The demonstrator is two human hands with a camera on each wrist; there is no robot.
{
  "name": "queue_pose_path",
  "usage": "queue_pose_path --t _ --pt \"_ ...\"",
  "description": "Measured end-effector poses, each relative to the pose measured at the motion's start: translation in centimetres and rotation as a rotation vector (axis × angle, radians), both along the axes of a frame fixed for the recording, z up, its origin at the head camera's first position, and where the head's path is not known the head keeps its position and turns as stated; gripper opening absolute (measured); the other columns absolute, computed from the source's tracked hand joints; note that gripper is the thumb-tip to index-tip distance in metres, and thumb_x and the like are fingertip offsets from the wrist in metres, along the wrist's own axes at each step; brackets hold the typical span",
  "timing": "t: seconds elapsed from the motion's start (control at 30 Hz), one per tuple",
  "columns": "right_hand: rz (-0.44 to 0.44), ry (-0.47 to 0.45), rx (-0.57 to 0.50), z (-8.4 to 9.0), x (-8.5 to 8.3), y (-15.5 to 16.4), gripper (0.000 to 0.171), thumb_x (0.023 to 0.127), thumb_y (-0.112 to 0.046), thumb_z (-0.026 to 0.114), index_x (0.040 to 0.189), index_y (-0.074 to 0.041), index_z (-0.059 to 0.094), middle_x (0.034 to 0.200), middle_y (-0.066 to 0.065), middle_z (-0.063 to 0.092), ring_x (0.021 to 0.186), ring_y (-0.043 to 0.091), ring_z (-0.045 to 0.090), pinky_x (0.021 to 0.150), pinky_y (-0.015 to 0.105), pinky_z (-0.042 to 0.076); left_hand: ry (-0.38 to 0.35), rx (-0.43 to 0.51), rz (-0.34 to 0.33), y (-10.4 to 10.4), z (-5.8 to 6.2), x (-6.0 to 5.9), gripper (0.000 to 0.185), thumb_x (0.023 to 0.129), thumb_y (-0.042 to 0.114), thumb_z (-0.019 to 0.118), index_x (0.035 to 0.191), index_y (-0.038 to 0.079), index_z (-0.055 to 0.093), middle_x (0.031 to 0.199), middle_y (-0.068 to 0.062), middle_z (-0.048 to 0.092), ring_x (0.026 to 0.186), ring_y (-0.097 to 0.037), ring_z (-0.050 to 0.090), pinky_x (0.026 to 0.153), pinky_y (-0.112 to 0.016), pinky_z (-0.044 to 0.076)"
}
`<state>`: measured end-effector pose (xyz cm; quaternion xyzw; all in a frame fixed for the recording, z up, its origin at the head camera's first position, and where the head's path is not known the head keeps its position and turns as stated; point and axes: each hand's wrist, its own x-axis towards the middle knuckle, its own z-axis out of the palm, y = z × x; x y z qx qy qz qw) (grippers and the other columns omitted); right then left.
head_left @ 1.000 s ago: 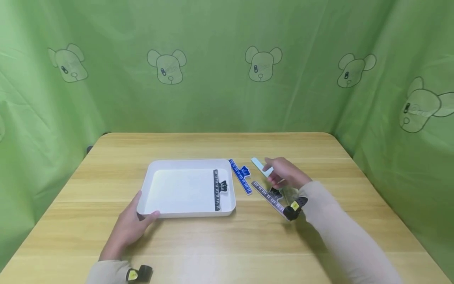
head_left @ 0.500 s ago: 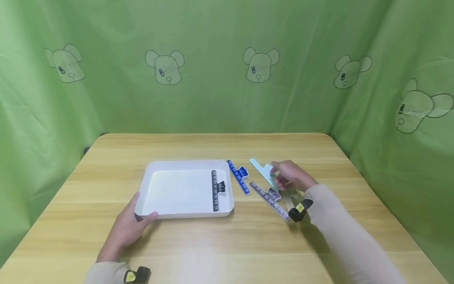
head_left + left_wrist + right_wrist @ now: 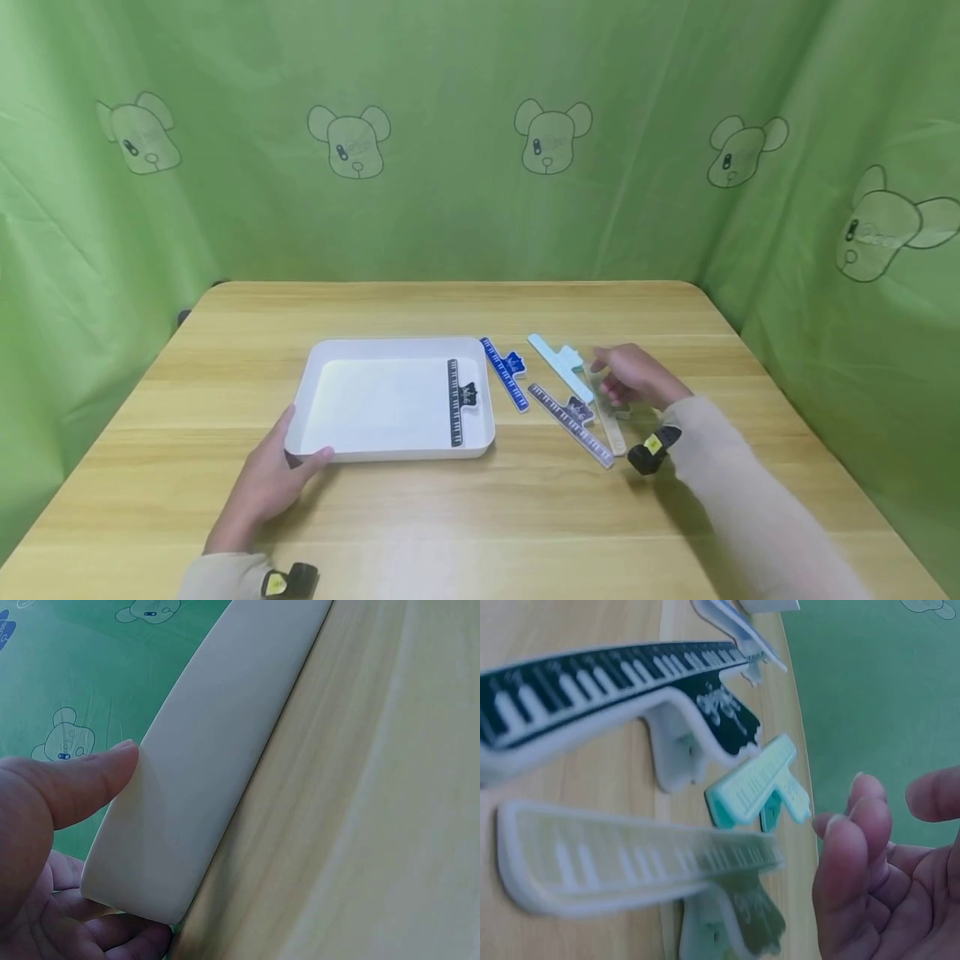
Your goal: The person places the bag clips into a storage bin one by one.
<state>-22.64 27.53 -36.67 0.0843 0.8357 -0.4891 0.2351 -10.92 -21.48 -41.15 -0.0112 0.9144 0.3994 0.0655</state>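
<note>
A white tray (image 3: pixel 327 440) sits on the wooden table (image 3: pixel 480 517), left of centre, its long side facing the person. The left hand (image 3: pixel 264 487) grips the tray's near-left corner: in the left wrist view the thumb (image 3: pixel 90 780) presses on the outer wall of the tray (image 3: pixel 210 765) while the fingers curl beneath the corner. Inside the tray, along its right wall, lies a black clip (image 3: pixel 457 402) printed with piano keys.

Just beside the tray's right wall, on the table, lies a blue clip (image 3: pixel 504 372), slanting away from the person. Further right lie three more clips close together: a dark clip with a pale edge (image 3: pixel 572 425), a mint-green clip (image 3: pixel 561 367) behind it, and a pale yellow clip (image 3: pixel 609 417) at the right of the group. In the right wrist view the same three appear at close range, somewhat blurred: the dark clip with a pale edge (image 3: pixel 615 690), the mint-green clip (image 3: pixel 759 784) and the pale yellow clip (image 3: pixel 630 862).

The right hand (image 3: pixel 633 379) hovers just right of this group, nearest the pale yellow clip and the mint-green clip. Its fingers (image 3: pixel 847 862) are loosely bent and apart, holding nothing and touching no clip. Both arms wear beige sleeves (image 3: pixel 742 517). A green curtain (image 3: pixel 480 125) printed with bear heads encloses the table on three sides.
</note>
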Motion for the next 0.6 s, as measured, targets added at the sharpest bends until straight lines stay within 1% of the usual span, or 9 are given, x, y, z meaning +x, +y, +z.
queue_pose_path --t 0.13,0.23,0.33,0.43,0.53,0.6 --pt "-0.007 0.008 0.04 0.1 0.0 0.5 0.055 0.104 -0.033 0.031 0.132 0.014 0.043 0.07 0.005 0.055 0.058 0.014 0.052 0.056 0.028 0.052 -0.024 -0.004 0.0 0.1 0.1 0.0 0.101 0.09 0.046 0.065 0.154 0.0 0.002 0.156 -0.03 0.012 0.14 -0.05 0.015 0.112 -0.062 0.015" --pt "-0.01 0.016 0.047 0.0 0.2 1.0 0.051 0.103 -0.028 0.035 0.131 0.014 0.043 0.069 0.006 0.056 0.057 0.014 0.052 0.055 0.028 0.052 -0.034 -0.006 -0.001 0.1 0.1 0.0 0.102 0.09 0.047 0.065 0.154 0.0 0.0 0.156 -0.03 0.011 0.14 -0.049 0.014 0.113 -0.061 0.014" --pt "0.006 0.041 0.084 -0.1 0.4 1.5 0.043 0.101 -0.023 0.043 0.124 0.013 0.047 0.069 0.006 0.056 0.058 0.015 0.053 0.057 0.03 0.053 -0.028 -0.008 -0.003 0.0 0.0 0.0 0.102 0.09 0.047 0.064 0.154 0.0 0.001 0.156 -0.03 0.012 0.14 -0.049 0.015 0.112 -0.061 0.015" --pt "0.021 0.061 0.12 -0.1 0.7 2.1 0.04 0.099 -0.02 0.048 0.121 0.013 0.048 0.07 0.006 0.056 0.06 0.015 0.053 0.059 0.031 0.055 -0.019 -0.007 -0.005 0.0 -0.1 0.0 0.101 0.09 0.047 0.064 0.154 0.0 0.002 0.156 -0.029 0.012 0.14 -0.049 0.015 0.113 -0.061 0.015" --pt "0.024 0.065 0.131 0.0 0.8 2.5 0.04 0.099 -0.019 0.05 0.121 0.014 0.048 0.071 0.006 0.055 0.061 0.016 0.054 0.06 0.031 0.055 -0.017 -0.01 -0.006 0.0 -0.1 0.0 0.101 0.091 0.048 0.064 0.154 -0.001 0.002 0.156 -0.03 0.013 0.14 -0.049 0.016 0.112 -0.061 0.015" --pt "0.02 0.051 0.125 0.0 0.8 2.8 0.036 0.099 -0.019 0.049 0.116 0.013 0.049 0.071 0.005 0.055 0.061 0.015 0.054 0.06 0.03 0.055 -0.019 -0.011 -0.005 0.0 0.0 0.0 0.101 0.091 0.048 0.064 0.154 0.0 0.002 0.156 -0.03 0.013 0.14 -0.049 0.016 0.112 -0.061 0.015"
